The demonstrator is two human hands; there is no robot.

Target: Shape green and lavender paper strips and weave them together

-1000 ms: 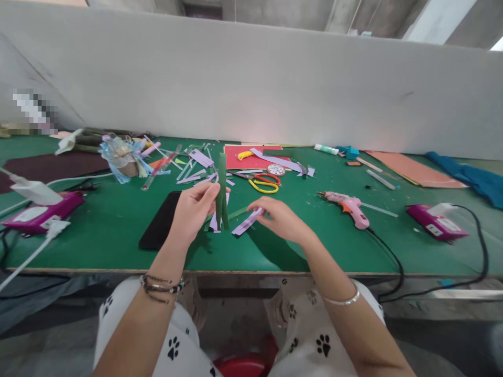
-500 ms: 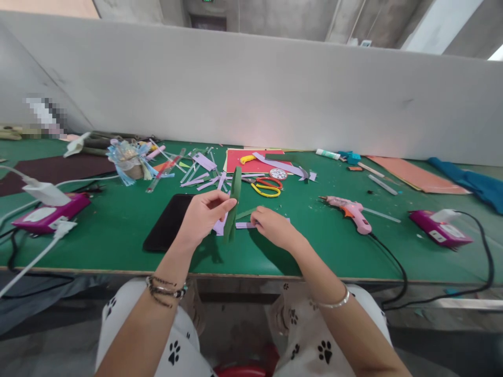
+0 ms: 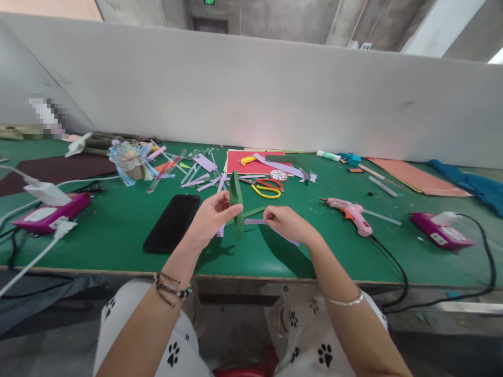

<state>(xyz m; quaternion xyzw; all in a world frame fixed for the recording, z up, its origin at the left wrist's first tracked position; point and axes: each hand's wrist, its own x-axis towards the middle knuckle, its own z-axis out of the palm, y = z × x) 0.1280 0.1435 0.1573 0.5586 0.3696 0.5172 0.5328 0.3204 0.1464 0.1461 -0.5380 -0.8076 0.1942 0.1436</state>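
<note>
My left hand pinches a folded green paper strip upright between thumb and fingers above the table. To its right, my right hand is closed on a narrow purple paper strip, whose ends stick out on both sides of the fingers. Behind the hands, a thin green strip lies on the table. Another purple piece shows below the left hand, partly covered. Scissors with red and yellow handles lie just beyond the hands.
A black phone lies left of my left hand. To the right are a pink glue gun with its cord and a purple power strip. Purple paper scraps, a red sheet and a blue tasselled bundle lie farther back.
My right hand has moved a little to the right with the purple strip, lifting it. The green strip in my left hand has turned, showing more of its face.
</note>
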